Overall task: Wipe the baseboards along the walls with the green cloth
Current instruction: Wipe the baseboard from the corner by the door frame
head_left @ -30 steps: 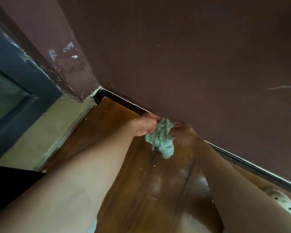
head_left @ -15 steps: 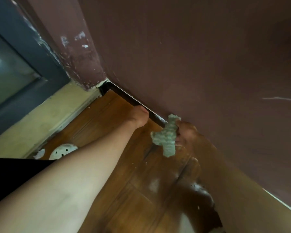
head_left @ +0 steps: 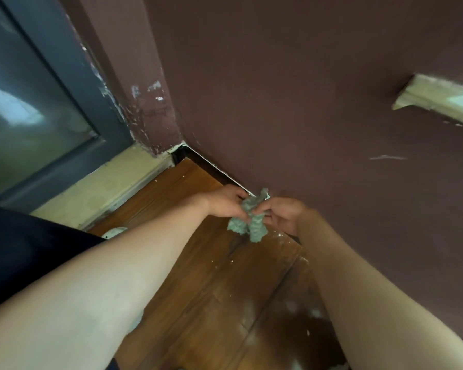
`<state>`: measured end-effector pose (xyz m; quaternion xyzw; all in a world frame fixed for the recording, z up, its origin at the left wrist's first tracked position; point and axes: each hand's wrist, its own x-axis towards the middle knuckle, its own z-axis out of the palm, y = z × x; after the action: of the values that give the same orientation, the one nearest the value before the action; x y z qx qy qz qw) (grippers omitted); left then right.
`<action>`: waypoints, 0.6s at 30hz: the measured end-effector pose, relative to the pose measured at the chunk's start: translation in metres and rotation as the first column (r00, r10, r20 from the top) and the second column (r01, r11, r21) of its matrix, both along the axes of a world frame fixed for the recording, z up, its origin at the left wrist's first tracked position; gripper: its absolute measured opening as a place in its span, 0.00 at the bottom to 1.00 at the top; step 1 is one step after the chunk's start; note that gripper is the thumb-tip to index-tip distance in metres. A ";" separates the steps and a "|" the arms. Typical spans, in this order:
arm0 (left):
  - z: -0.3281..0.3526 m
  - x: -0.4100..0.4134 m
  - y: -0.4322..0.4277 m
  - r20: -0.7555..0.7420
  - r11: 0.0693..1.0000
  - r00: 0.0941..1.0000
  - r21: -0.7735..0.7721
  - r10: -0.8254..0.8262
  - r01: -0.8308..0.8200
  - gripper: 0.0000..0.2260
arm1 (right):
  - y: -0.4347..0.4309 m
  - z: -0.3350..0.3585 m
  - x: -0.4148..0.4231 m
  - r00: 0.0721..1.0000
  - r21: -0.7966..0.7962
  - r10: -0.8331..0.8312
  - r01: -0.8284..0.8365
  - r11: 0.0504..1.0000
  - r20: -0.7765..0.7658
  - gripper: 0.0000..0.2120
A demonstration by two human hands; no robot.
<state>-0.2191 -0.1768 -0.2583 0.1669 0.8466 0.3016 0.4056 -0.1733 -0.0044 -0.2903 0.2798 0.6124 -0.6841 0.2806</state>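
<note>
- While both arms reach down toward the baseboard (head_left: 206,166), the left hand (head_left: 223,202) and the right hand (head_left: 284,213) meet just in front of it, with the green cloth (head_left: 247,221) bunched between them.
- Left fingers (head_left: 238,196) curl round the cloth's upper left part, and right fingers (head_left: 262,209) pinch its right side, so both hands grip it.
- The cloth is crumpled. Its top tip rises against the wall (head_left: 305,102) just above the baseboard, and two lobes hang below the hands over the wooden floor (head_left: 211,276). Whether they touch the floor I cannot tell.
- The baseboard is a dark strip with a thin pale upper edge, running from the room corner to the hands. Beyond them the right arm covers it.
- Above the baseboard the maroon wall shows white scuffs near the corner, and a pale ledge (head_left: 436,100) juts out high up.
- At the baseboard's corner end lies a pale sill (head_left: 112,182) under a grey-framed glass door (head_left: 64,84).
- Beside the baseboard, white crumbs and pale smears mark the floor.
- Well apart from the baseboard, a white perforated object (head_left: 115,232) peeks out past the left forearm — next to a dark garment (head_left: 24,249).
</note>
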 end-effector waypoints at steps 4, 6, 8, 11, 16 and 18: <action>-0.006 0.000 -0.007 -0.079 0.996 0.997 -0.087 0.014 -0.021 0.19 | -0.008 0.007 0.002 0.998 0.167 0.036 -0.026 0.986 -0.060 0.44; -0.015 -0.004 -0.006 -0.098 0.996 0.995 -0.082 0.025 -0.033 0.18 | -0.008 0.006 0.007 0.995 0.219 0.100 -0.091 0.972 -0.029 0.30; -0.026 -0.008 -0.002 -0.149 0.997 0.989 -0.081 0.003 -0.015 0.19 | -0.009 0.000 0.010 0.969 0.323 0.248 -0.240 0.915 0.018 0.15; -0.049 -0.015 0.005 -0.203 0.991 0.978 -0.133 -0.040 0.012 0.15 | -0.005 -0.025 0.005 0.911 0.495 0.400 -0.396 0.773 0.104 0.06; -0.079 -0.035 0.006 -0.308 0.984 0.951 -0.166 0.012 -0.066 0.09 | 0.001 -0.065 -0.018 0.900 0.648 0.415 -0.394 0.652 0.129 0.09; -0.085 -0.041 0.008 -0.362 0.977 0.927 -0.141 0.099 -0.159 0.08 | -0.004 -0.061 -0.026 0.890 0.715 0.421 -0.409 0.567 0.176 0.12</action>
<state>-0.2603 -0.1686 -0.3434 0.1274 0.9371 0.2203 0.2391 -0.1996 -0.0088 -0.3509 0.2122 0.8847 -0.2953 0.2918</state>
